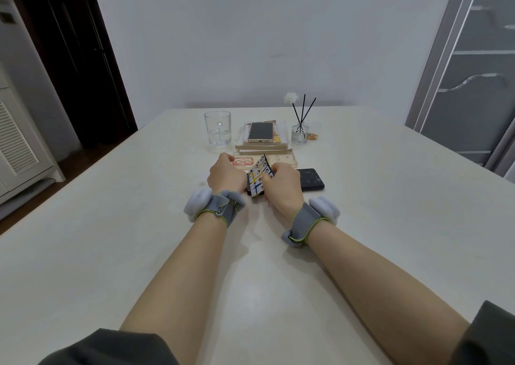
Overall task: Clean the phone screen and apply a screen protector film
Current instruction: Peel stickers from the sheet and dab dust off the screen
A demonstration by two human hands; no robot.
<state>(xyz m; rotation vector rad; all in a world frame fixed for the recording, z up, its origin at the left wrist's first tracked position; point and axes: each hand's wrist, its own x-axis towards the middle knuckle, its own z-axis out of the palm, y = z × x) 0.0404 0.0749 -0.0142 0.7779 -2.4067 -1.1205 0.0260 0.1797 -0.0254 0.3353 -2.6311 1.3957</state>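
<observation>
Pale surface (111, 225) stood against a white wall (250, 44), with a dark doorway (83, 58) at 10 o'clock and a glazed cabinet (473, 86) at 2 o'clock. Toward 12 o'clock stood a glass mug (217, 128), a gold phone (260, 132) on books (262, 147), and a reed diffuser (299, 133). Right hand (284, 186) had its grip closed on a tilted patterned piece (258, 175). Left hand (225, 176) was curled at the piece's 9 o'clock; its grip could not be told. Dark phone (310, 179) lay flat at the right hand's 3 o'clock, partly covered by it
</observation>
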